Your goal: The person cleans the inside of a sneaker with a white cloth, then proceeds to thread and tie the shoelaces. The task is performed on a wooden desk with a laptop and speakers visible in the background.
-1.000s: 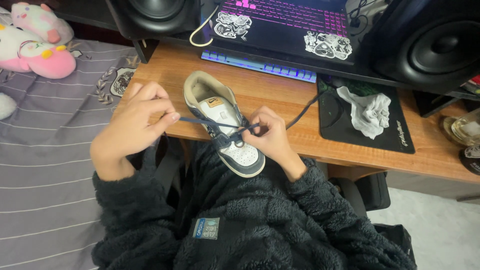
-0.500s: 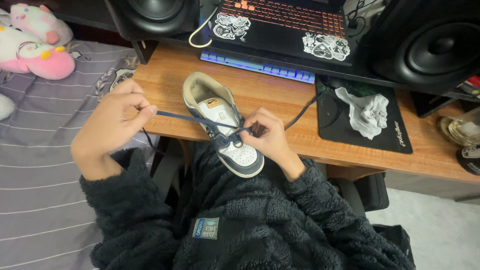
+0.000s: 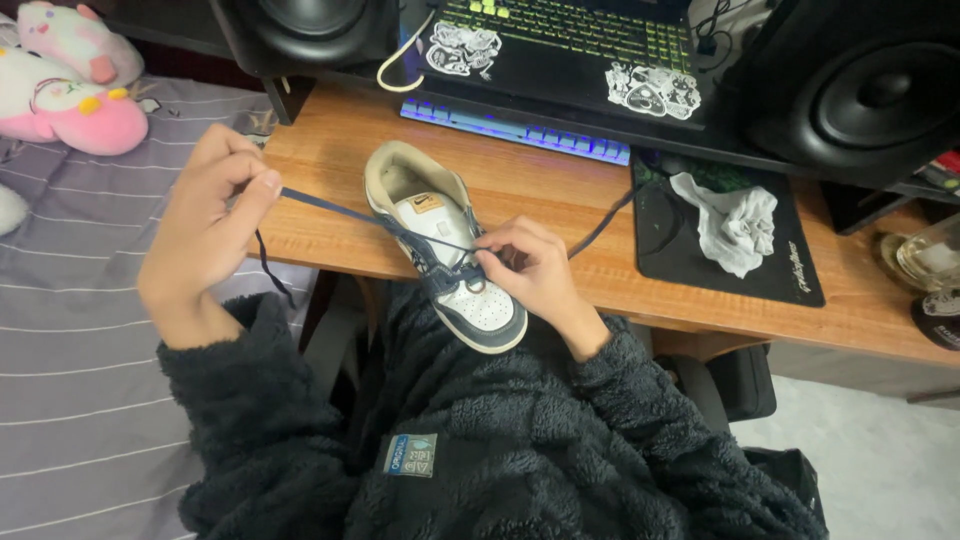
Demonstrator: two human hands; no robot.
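A white and navy sneaker lies on the front edge of a wooden desk, toe toward me. My left hand pinches one end of the dark blue shoelace and holds it stretched out to the left of the shoe. My right hand rests against the shoe's right side, fingertips pinching the lace at the eyelets. The lace's other end trails right across the desk. Both arms wear dark fuzzy sleeves.
A laptop with a lit keyboard stands behind the shoe between two black speakers. A crumpled white cloth lies on a black mouse pad. A glass stands far right. Pink plush toys lie on a striped bed at left.
My left hand has pulled the lace end farther out to the left, drawing it taut. My right hand stays at the eyelets. The keyboard lighting changed colour.
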